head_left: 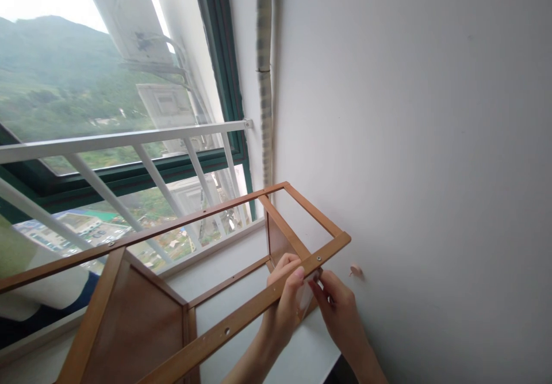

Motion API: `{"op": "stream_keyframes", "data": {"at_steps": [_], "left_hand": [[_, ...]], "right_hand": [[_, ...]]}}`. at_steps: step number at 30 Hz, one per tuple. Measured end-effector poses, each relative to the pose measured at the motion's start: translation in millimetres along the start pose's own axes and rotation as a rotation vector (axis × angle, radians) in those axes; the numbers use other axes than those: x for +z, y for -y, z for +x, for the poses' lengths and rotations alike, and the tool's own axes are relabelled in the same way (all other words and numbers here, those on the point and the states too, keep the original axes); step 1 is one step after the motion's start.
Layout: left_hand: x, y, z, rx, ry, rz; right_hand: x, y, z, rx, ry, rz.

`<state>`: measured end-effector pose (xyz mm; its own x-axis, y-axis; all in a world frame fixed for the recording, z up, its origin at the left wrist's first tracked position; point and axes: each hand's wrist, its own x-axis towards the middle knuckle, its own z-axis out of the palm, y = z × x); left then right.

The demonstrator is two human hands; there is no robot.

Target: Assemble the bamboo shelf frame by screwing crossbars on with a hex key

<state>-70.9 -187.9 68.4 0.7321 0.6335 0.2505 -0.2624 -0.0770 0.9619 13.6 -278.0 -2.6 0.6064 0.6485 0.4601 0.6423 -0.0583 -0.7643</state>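
A brown wooden frame [241, 322] of slim rails stretches from the lower left toward the wall. My left hand [282, 300] is closed around its near rail, close to the far corner, with the thumb on the rail and the fingers behind it. Just right of it, my right hand [340, 300] is closed, thumb and fingertips pinched together against the underside of the rail. What those fingertips hold, if anything, is too small to make out. A small metal fastener [319, 258] shows in the rail above them. A brown panel [138, 315] is set within the frame at left.
The frame stands on a white surface [233, 335]. A white railing [129, 138] and a green-framed window [224, 56] are on the left. A plain wall [409, 114] rises at right, with a small pink hook-like piece [356, 270] on it. A wrapped pipe [264, 85] runs down the corner.
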Motion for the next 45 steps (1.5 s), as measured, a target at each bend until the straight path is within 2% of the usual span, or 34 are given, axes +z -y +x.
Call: {"op": "stream_keyframes", "data": {"at_steps": [7, 29, 40, 43, 45], "left_hand": [[0.5, 5, -1, -0.092, 0.026, -0.054], [4.6, 12, -7, 0.002, -0.022, -0.040], [2.5, 17, -7, -0.006, -0.021, -0.010], [3.0, 16, -7, -0.019, -0.012, -0.018], [2.7, 15, -7, -0.025, 0.000, -0.004]], "right_hand": [[1, 2, 1, -0.008, -0.011, -0.014], [0, 4, 0, 0.002, -0.028, -0.044], [-1, 5, 1, -0.057, -0.063, -0.094], [0, 3, -1, -0.075, -0.101, -0.131], [1, 1, -4, -0.081, -0.177, -0.162]]}}
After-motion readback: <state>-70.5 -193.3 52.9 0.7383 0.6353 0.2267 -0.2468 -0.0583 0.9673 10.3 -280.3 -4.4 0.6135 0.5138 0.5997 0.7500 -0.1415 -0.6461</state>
